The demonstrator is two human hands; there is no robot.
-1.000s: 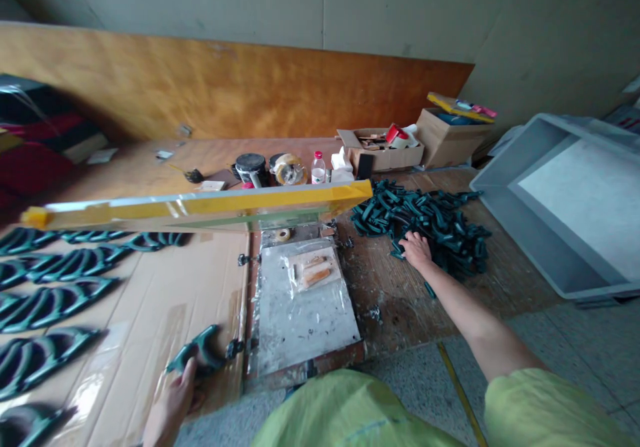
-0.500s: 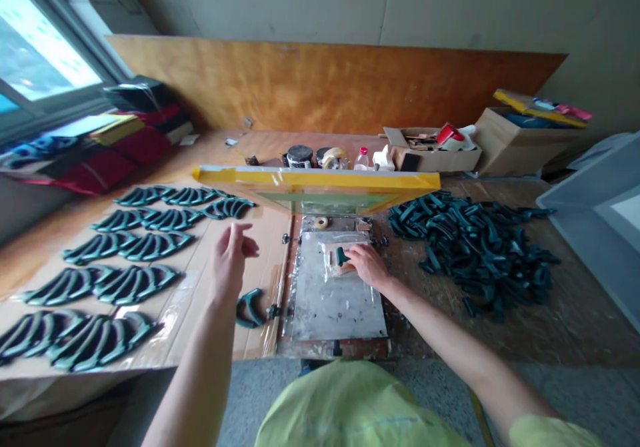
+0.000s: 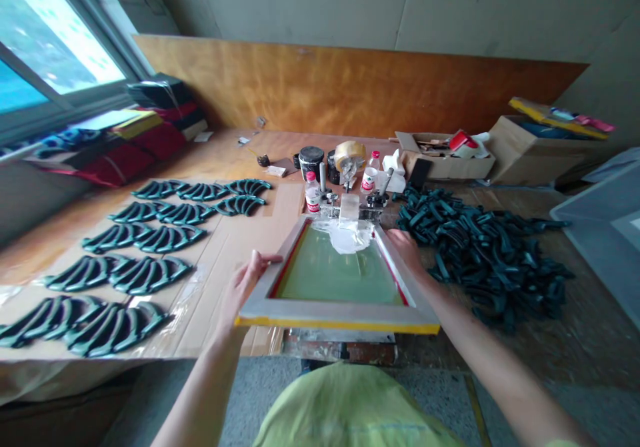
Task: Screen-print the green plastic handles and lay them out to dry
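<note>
A screen printing frame [image 3: 420, 315] with grey bars and yellow tape along its front lies lowered over the work plate [image 3: 345, 335]. Its green mesh [image 3: 335, 273] carries a pool of white ink [image 3: 350, 237] near the far end, under a pale block-like squeegee [image 3: 349, 210]. My left hand [image 3: 246, 283] grips the left bar, one finger reaching onto the top of it. On the opposite side, my right hand [image 3: 406, 250] is closed at the right bar, its fingertips partly hidden. Whatever lies on the plate is covered by the frame.
Rows of dark green curved handles [image 3: 150, 273] lie fanned on cardboard at the left. A heap of similar pieces [image 3: 480, 247] is piled at the right. Behind the frame stand bottles [image 3: 312, 192], black tins [image 3: 311, 161] and a tape roll [image 3: 350, 157]. A grey bin [image 3: 605, 213] stands far right.
The screen frame has swung down from its raised position, covering the plate and the green piece there. My right hand has left that piece for the right bar; my left hand has come onto the left bar.
</note>
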